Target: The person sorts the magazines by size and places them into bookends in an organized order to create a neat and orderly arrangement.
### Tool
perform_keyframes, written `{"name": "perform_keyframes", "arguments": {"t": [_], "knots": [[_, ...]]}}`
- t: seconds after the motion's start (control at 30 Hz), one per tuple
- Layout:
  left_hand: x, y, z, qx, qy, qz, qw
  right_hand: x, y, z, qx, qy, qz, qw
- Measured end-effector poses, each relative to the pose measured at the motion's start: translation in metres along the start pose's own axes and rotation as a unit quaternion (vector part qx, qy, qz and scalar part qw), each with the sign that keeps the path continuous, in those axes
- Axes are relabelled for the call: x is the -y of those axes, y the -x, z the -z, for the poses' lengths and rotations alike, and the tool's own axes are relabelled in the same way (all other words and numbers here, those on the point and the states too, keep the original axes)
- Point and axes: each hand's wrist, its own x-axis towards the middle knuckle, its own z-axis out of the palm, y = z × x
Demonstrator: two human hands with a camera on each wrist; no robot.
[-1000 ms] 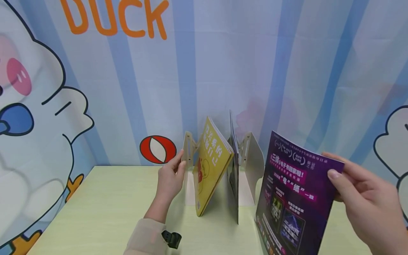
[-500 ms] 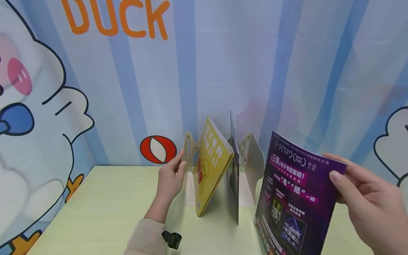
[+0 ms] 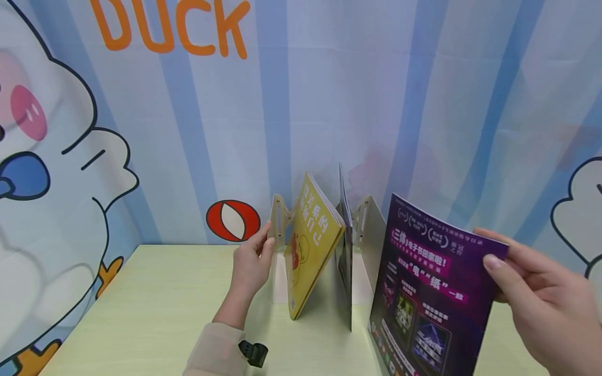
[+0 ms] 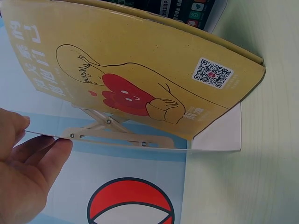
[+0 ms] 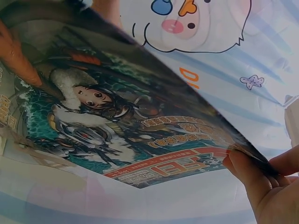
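My left hand (image 3: 250,267) pinches the upper edge of the left plate of a white expanding bookend (image 3: 280,222); the left wrist view shows the thumb and fingers (image 4: 55,161) on that edge. A yellow book (image 3: 310,250) leans to the right inside the bookend. Beside it a thin dark book (image 3: 346,266) stands upright, seen nearly edge-on. My right hand (image 3: 545,297) grips a purple magazine (image 3: 432,287) by its upper right corner, to the right of the bookend. In the right wrist view, the magazine's other cover (image 5: 88,116) has an illustrated figure.
The pale wooden table (image 3: 155,303) extends left and in front of the bookend. Behind it hangs a blue striped curtain (image 3: 329,104) with printed cartoon ducks and a red-and-white oval (image 3: 232,220). A small black device (image 3: 254,353) sits on my left wrist.
The magazine in my right hand shifts slightly right, then back left, and now overlaps the right bookend plate in view. My left hand and the standing books keep their places.
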Motion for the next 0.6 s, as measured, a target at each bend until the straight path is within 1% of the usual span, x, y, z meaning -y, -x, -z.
{"name": "perform_keyframes", "arguments": {"t": [0.17, 0.3, 0.47, 0.6], "knots": [[-0.001, 0.001, 0.0, 0.003, 0.004, 0.006, 1.0, 0.002, 0.0, -0.003, 0.001, -0.004, 0.016, 1.0], [0.0, 0.001, 0.0, 0.004, 0.003, 0.011, 0.9999, 0.004, 0.0, -0.007, -0.01, 0.001, 0.023, 1.0], [0.0, 0.0, 0.0, 0.001, -0.001, 0.004, 1.0, 0.005, -0.001, -0.012, -0.027, 0.006, 0.025, 0.999], [0.0, 0.0, 0.0, -0.002, -0.003, -0.001, 1.0, 0.005, -0.001, -0.015, -0.03, 0.005, 0.032, 0.999]]}}
